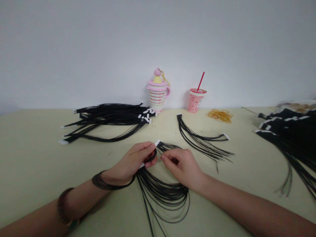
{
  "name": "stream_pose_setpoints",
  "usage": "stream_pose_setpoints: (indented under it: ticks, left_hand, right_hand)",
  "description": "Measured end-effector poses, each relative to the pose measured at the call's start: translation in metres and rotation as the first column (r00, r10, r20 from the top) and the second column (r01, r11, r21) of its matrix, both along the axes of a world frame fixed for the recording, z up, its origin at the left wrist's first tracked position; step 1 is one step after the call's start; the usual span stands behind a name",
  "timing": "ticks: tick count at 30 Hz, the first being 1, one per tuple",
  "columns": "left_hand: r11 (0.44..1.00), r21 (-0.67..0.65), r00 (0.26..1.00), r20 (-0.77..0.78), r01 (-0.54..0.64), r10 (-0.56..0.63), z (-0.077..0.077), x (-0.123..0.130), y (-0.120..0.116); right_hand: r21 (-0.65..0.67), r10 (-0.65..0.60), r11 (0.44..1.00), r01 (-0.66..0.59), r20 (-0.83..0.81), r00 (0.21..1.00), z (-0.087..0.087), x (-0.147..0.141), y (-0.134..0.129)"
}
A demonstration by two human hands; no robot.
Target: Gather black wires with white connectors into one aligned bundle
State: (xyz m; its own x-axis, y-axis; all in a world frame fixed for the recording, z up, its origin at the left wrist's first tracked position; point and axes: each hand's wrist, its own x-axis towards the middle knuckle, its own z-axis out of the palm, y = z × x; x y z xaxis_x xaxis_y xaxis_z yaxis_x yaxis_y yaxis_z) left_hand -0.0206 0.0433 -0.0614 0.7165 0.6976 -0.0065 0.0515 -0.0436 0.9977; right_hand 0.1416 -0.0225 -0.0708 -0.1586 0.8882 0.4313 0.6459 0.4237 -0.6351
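Observation:
My left hand [138, 158] grips a black wire harness [163, 192] by its white connectors, with the thumb on the upper one [157, 143]. Below the hands the harness's wires hang in a wide loop over the table and bend back up beneath the right wrist. My right hand [181, 164] pinches close to the upper connector, thumb and forefinger together on what looks like a single thin black wire. Several black wire strands also circle my left wrist, above a dark bead bracelet [65, 205]. The fingers partly hide the lower connector.
A pile of bundled harnesses [108, 115] lies back left. One loose harness [197, 138] rests right of centre. Behind stand a striped pink mug [157, 93] and a pink cup with a straw [196, 100]. Yellow rubber bands [219, 116] and another harness heap [293, 131] lie right.

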Motion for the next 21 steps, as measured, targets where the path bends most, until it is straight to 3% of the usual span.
stream_pose_setpoints:
  ticks: [21]
  left_hand:
    - [0.994,0.101,0.997,-0.065,0.051,-0.044,0.0053,0.0014,-0.0054]
  right_hand:
    - [0.06,0.011,0.998,-0.014,0.047,0.999,-0.001,0.0001,-0.0034]
